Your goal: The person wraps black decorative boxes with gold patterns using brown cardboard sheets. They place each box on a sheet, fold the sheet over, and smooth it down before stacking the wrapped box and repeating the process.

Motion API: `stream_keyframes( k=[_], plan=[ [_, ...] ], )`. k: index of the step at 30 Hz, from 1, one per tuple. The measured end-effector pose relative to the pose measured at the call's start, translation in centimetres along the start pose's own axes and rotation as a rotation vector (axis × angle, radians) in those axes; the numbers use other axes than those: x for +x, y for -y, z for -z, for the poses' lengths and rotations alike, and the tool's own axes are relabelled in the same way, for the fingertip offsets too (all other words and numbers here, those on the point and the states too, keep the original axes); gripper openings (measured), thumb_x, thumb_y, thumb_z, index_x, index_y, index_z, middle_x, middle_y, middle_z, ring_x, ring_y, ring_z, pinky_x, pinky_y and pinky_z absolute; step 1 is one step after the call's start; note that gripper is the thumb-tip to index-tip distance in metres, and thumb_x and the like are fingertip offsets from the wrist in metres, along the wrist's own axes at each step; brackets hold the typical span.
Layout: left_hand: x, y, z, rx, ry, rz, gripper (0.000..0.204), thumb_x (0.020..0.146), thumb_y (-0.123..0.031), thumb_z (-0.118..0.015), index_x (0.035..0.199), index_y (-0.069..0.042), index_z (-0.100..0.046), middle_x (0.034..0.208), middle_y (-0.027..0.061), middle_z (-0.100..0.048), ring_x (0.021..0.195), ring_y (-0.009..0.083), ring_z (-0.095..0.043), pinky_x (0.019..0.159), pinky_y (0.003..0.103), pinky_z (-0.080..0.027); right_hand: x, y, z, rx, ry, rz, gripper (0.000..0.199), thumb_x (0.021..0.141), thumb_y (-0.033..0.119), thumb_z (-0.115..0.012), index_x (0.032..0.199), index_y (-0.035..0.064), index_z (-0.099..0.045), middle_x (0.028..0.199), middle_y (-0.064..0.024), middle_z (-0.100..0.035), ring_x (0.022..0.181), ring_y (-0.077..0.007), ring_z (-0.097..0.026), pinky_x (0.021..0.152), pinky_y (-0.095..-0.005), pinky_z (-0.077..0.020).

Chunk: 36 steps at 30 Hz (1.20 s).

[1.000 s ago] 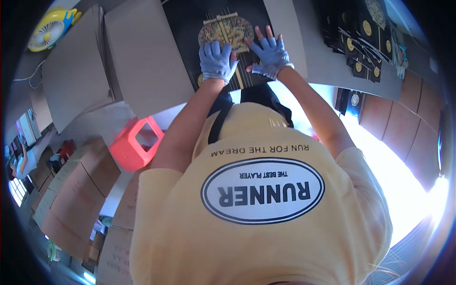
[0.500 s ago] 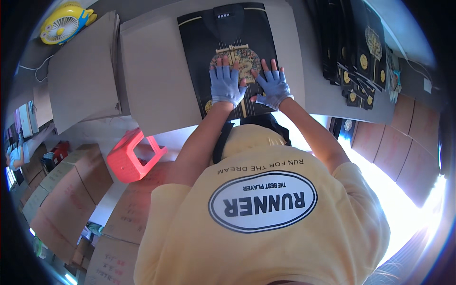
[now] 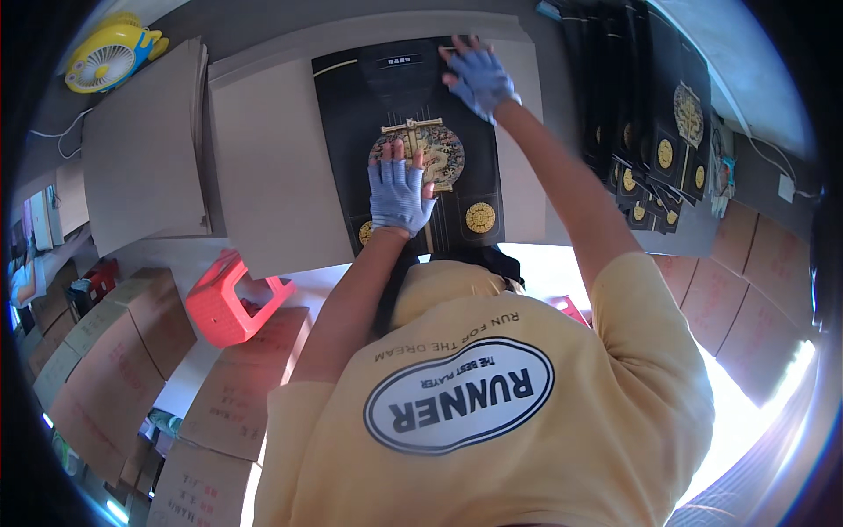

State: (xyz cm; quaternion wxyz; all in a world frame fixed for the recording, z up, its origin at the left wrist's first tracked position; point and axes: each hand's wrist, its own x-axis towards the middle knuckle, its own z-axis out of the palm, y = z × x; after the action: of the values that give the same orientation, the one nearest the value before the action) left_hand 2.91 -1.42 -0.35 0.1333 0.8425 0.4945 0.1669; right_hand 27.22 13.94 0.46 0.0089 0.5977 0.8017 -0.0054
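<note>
Currently the flat black printed sheet (image 3: pixel 408 149) with a gold round emblem lies unfolded on a grey cardboard board (image 3: pixel 272 176) on the table. Left hand (image 3: pixel 399 195), in a blue fingerless glove, is open and pressed flat on the emblem near the sheet's middle; right hand (image 3: pixel 480 79), same glove, is open with fingers spread on the sheet's far edge, arm stretched out. Stack of matching black sheets (image 3: pixel 641 132) sits just right of the board, more grey boards (image 3: pixel 145 149) left, a yellow desk fan (image 3: pixel 110 54) at far left, and a red plastic stool (image 3: pixel 233 299) below among brown cartons (image 3: pixel 114 351).
</note>
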Motion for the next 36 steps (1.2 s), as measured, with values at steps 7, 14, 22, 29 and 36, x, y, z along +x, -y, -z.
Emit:
stream_keyframes(
  k=[7,14,22,29,36],
  plan=[
    [0.1,-0.4,0.7,0.002,0.061,0.006,0.065,0.088,-0.040,-0.051,0.145,-0.011,-0.036,0.153,0.0240,-0.025,0.142,0.0433,-0.022,0.111,0.062,-0.018,8.2,-3.0,-1.0,-0.046,-0.073,-0.046,0.061,0.096,0.044,-0.042,0.147,0.0121,-0.035,0.153,-0.0159,-0.031,0.144,-0.0329,-0.024,0.116,-0.0530,-0.0170],
    [0.2,-0.2,0.2,0.033,-0.029,-0.018,0.062,0.086,-0.040,-0.054,0.139,-0.011,-0.042,0.149,0.0236,-0.032,0.137,0.0436,-0.030,0.109,0.062,-0.022,-1.5,2.0,-0.1,-0.015,-0.091,0.063,0.062,0.093,0.048,-0.045,0.147,0.0182,-0.036,0.155,-0.0160,-0.026,0.144,-0.0362,-0.021,0.114,-0.0582,-0.0162],
    [0.1,0.3,-1.0,0.053,-0.097,-0.045,0.062,0.084,-0.042,-0.056,0.137,-0.011,-0.045,0.148,0.0235,-0.033,0.137,0.0429,-0.030,0.111,0.061,-0.020,-14.9,8.0,1.6,-0.115,0.130,0.005,0.065,0.094,0.050,-0.041,0.152,0.0232,-0.025,0.159,-0.0116,-0.019,0.146,-0.0321,-0.018,0.116,-0.0549,-0.0154],
    [0.0,0.1,-1.0,0.054,-0.118,-0.038,0.062,0.083,-0.041,-0.057,0.136,-0.011,-0.048,0.148,0.0237,-0.032,0.138,0.0425,-0.029,0.112,0.061,-0.019,-25.4,12.5,0.5,0.079,0.090,-0.067,0.059,0.093,0.039,-0.047,0.148,0.0225,-0.034,0.158,-0.0106,-0.022,0.146,-0.0321,-0.017,0.117,-0.0539,-0.0128],
    [0.1,0.2,-0.5,0.055,-0.157,-0.044,0.063,0.079,-0.039,-0.060,0.134,-0.010,-0.049,0.145,0.0248,-0.034,0.136,0.0448,-0.029,0.111,0.061,-0.021,-25.3,12.7,0.9,0.045,0.187,-0.115,0.059,0.094,0.036,-0.049,0.149,0.0217,-0.033,0.159,-0.0104,-0.017,0.148,-0.0312,-0.011,0.117,-0.0525,-0.0095]
  ],
)
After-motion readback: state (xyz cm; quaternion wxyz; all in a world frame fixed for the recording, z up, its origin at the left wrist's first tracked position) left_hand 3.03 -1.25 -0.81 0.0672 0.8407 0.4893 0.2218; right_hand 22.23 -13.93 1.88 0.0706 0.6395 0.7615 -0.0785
